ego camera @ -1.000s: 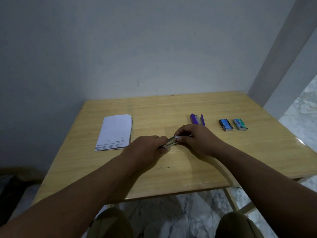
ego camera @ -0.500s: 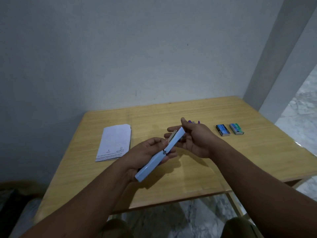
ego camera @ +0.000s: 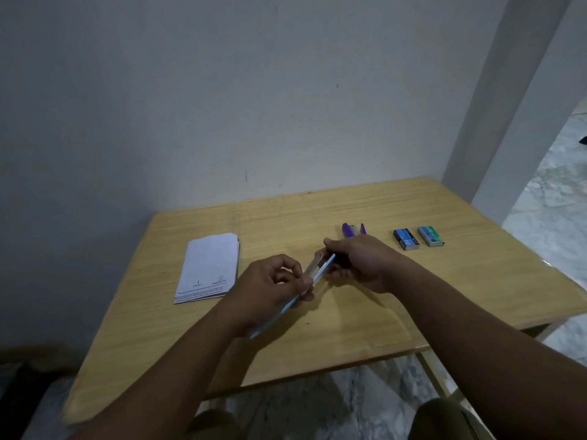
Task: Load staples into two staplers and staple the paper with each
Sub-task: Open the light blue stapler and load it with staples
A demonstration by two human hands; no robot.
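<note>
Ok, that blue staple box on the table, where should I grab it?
Pinch the blue staple box across its two long sides, coming from above with the right hand. It lies flat, and a gap separates it from the green box, so fingers should fit.

A plain room of a home, it seems: a bare light-wood table (ego camera: pixel 349 328) pushed against a blank grey-white painted wall (ego camera: pixel 254 106), on a marbled stone floor (ego camera: pixel 546 211).
</note>
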